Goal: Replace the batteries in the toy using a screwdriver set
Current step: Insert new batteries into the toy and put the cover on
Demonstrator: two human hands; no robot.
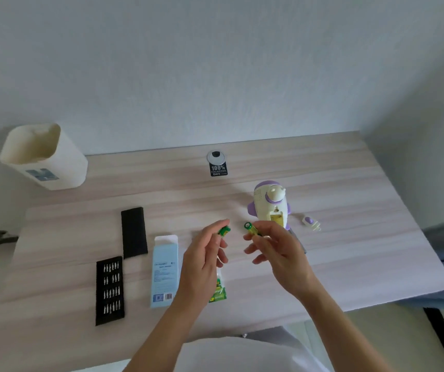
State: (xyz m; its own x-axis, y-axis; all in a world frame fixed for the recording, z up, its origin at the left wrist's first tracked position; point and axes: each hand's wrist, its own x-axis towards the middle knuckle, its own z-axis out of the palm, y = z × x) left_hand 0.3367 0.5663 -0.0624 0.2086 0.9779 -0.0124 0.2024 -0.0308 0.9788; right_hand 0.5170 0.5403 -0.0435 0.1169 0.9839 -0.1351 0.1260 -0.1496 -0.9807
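Pinched at fingertips of left hand [204, 253], centre frame: 1 battery [224, 230]. Pinched in right hand [277, 251]: 2nd battery [251, 228], other fingers loosely spread. Just beyond, right of centre: toy [269, 205], upright, compartment open. Probably light, stiff, slick; grip mid-body, leaving both ends free.
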